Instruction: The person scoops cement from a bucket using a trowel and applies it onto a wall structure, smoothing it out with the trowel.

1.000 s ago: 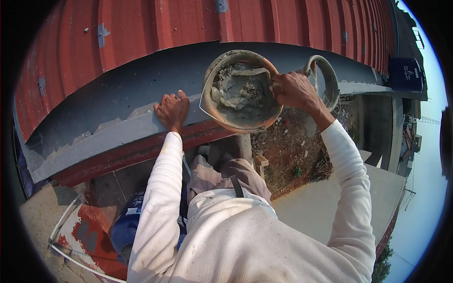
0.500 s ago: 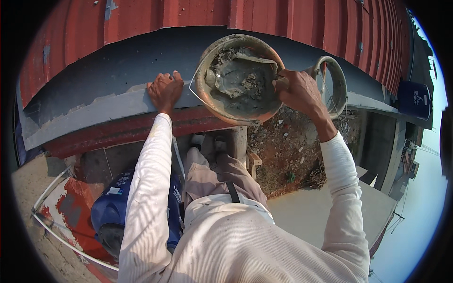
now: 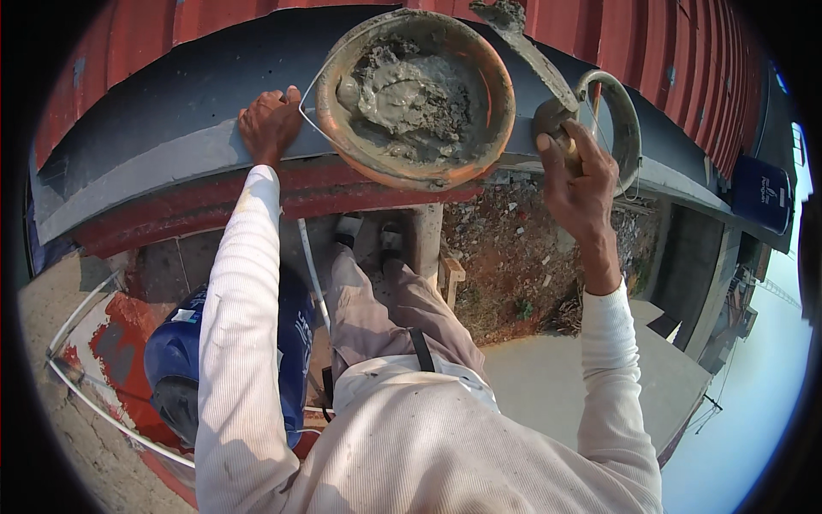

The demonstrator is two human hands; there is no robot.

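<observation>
My right grip (image 3: 582, 176) is closed around the handle of the trowel (image 3: 541, 67), thumb lying along it; I'd hold it firmly but leave the wrist loose, so the blade can be levelled by small turns. My left grip (image 3: 268, 127) has its fingers bent on the grey ledge (image 3: 197, 163); I can't tell whether they clasp the edge or only rest there. It makes a sensible brace for leaning out.

The trowel is up beside the bucket (image 3: 411, 177), tilted away from me, with a clump of mortar (image 3: 505, 14) at its far end. That load sits well out from the handle, so I judge a slow, steady swing is best, without jerks. The blade passes near the grey-rimmed second bucket (image 3: 632, 128), and I'd give that rim some room.

The orange-sided bucket stands at the ledge with wet mortar inside. Its wire handle (image 3: 306, 107) hangs just beside my left thumb; I'd watch not to snag it. Beyond is the red ribbed roofing (image 3: 360, 8).
</observation>
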